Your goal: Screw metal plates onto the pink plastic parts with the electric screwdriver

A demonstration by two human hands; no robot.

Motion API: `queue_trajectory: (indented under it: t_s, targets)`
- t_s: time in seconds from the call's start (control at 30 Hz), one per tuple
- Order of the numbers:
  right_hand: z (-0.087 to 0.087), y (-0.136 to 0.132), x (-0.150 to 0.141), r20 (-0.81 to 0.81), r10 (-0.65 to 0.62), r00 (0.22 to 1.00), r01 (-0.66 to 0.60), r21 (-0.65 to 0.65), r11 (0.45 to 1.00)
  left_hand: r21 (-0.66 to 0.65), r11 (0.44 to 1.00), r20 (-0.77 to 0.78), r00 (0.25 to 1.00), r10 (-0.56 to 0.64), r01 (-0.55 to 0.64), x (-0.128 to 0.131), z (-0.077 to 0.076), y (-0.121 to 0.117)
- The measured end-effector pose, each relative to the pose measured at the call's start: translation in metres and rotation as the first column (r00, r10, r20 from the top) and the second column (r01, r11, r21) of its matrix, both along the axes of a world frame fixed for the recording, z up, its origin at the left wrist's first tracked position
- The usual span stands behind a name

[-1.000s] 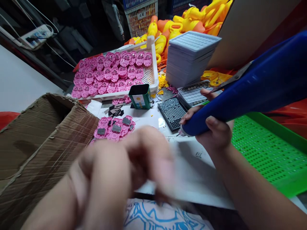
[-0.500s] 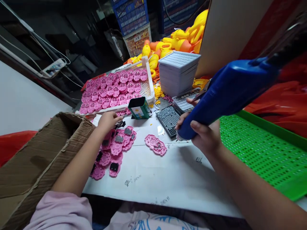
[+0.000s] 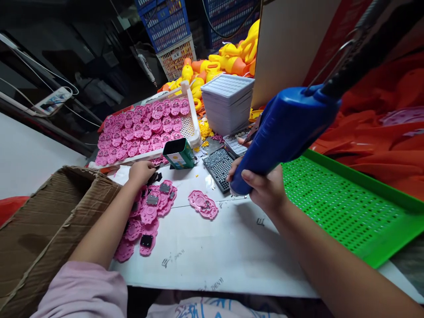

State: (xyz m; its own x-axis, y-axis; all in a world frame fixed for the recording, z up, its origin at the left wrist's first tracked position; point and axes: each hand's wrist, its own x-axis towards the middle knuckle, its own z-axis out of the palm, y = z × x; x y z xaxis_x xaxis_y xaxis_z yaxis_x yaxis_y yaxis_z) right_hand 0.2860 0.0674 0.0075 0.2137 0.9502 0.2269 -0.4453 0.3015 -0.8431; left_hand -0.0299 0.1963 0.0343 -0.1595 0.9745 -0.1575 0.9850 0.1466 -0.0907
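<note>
My right hand (image 3: 265, 187) is wrapped round a big blue powered screwdriver (image 3: 285, 128), its tip pointing down just above the white table sheet (image 3: 215, 247). A pink toy piece (image 3: 203, 204) lies flat on the sheet a little left of the tip. My left hand (image 3: 141, 171) reaches to the far end of a pile of pink pieces (image 3: 145, 212) and rests on small black parts (image 3: 155, 177), fingers curled down over them. What the fingers hold, if anything, is hidden.
A white crate of pink pieces (image 3: 145, 130) and a green tin (image 3: 179, 153) stand behind the pile. A black screw tray (image 3: 217, 167), stacked grey trays (image 3: 228, 102), a green perforated tray (image 3: 344, 207) and an open cardboard box (image 3: 43, 225) surround the work spot.
My left hand went from close under the camera out to the black parts by the pile. A pink piece now lies on the sheet. The view shifted, with the screwdriver held more upright.
</note>
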Motion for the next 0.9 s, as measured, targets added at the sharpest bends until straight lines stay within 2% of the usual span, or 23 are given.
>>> queue_trajectory:
  t_s: [0.2,0.33,0.43,0.53,0.7,0.8,0.9]
  targets:
    - [-0.001,0.000,0.000,0.001,0.019,1.000,-0.019,-0.006,1.000,0.016,0.993,0.195,0.974,0.113,-0.119,-0.005,0.001,-0.003]
    - [-0.001,0.000,0.000,-0.004,0.020,1.000,-0.020,-0.011,1.000,0.053,0.985,0.403,0.906,0.130,-0.165,-0.009,0.004,-0.008]
    - [-0.001,0.000,0.000,-0.013,0.020,1.000,-0.021,-0.011,1.000,0.111,0.975,0.580,0.810,0.094,-0.192,-0.009,0.008,-0.012]
    - [-0.001,-0.001,-0.001,-0.026,0.022,0.999,-0.022,-0.004,1.000,0.164,0.961,0.742,0.669,0.029,-0.224,-0.003,0.014,-0.020]
    - [0.000,0.000,0.000,-0.032,0.015,0.999,-0.015,0.010,1.000,0.213,0.947,0.904,0.416,-0.098,-0.241,0.019,0.023,-0.063]
    - [0.002,0.000,0.000,-0.028,-0.006,1.000,0.006,0.003,1.000,0.208,0.952,0.935,0.332,-0.126,-0.225,0.038,0.023,-0.097]
    - [0.003,-0.001,0.000,-0.038,-0.007,0.999,0.006,-0.011,1.000,0.179,0.967,0.947,0.298,-0.118,-0.183,0.062,0.017,-0.121]
